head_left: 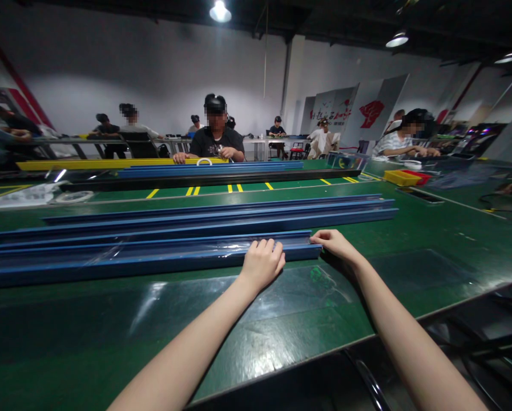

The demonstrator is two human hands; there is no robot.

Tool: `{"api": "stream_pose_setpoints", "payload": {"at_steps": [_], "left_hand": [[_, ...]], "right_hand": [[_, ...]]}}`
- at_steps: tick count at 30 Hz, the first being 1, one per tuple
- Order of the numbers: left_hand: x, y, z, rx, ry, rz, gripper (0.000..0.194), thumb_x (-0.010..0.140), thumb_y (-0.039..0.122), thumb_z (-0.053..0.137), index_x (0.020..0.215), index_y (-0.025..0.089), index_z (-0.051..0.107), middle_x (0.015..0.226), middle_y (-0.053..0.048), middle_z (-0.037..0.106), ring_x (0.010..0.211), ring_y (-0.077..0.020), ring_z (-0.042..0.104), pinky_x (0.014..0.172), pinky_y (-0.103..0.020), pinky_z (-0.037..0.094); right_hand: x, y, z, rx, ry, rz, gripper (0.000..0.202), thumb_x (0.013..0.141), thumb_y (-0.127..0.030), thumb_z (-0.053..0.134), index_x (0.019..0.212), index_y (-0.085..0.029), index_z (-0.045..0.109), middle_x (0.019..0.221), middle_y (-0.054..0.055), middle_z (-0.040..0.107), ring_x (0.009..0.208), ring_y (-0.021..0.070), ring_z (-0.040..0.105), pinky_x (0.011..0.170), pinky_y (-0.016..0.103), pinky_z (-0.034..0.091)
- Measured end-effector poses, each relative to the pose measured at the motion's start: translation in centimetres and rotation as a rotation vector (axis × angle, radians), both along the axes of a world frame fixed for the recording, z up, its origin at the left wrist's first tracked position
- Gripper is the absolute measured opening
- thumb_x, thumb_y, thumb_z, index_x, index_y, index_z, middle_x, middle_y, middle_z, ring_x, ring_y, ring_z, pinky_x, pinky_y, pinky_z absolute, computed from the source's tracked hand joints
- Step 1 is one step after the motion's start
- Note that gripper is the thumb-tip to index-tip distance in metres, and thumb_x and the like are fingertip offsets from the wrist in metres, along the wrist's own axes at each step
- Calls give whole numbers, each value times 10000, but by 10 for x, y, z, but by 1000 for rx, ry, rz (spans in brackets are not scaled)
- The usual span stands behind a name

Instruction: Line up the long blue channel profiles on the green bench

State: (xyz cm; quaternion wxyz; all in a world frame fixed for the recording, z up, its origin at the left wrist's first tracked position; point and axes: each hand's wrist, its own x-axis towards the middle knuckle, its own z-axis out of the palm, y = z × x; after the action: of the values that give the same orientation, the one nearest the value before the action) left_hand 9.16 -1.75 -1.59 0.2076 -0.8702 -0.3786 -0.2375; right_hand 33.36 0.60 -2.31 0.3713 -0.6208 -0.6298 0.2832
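Observation:
A long blue channel strip [213, 262] lies nearest me, with shiny clear plastic film [232, 247] inside its trough. My left hand [263, 264] is closed over the strip's near wall, close to its right end, with the fingertips inside the trough. At that right end is my right hand [333, 242], its fingers pinched together against the channel's opening. Whatever those fingertips hold is too small to make out. Just behind, more blue channel strips [350, 217] lie roughly parallel.
A clear sheet [187, 302] lies on the green table [414, 234] before me. Farther back are a black strip [247, 181], a yellow strip [110, 164], a tape roll [75, 197], a yellow bin [401, 178] and a phone [420, 196]. A person [215, 137] sits opposite.

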Motion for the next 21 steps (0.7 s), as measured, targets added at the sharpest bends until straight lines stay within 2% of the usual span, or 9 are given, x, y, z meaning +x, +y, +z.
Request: {"api": "stream_pose_setpoints", "payload": {"at_steps": [21], "left_hand": [[0,2,-1,-14,-26,1,203,837,304,393,827,165,541,755,-51,564,711,-182,509,608,-302,311]], "right_hand": [[-1,-2,3,-40,-21,4,290,601,-438,575,558,-153,600,490,-1,509,476,98,425,489,248,296]]}}
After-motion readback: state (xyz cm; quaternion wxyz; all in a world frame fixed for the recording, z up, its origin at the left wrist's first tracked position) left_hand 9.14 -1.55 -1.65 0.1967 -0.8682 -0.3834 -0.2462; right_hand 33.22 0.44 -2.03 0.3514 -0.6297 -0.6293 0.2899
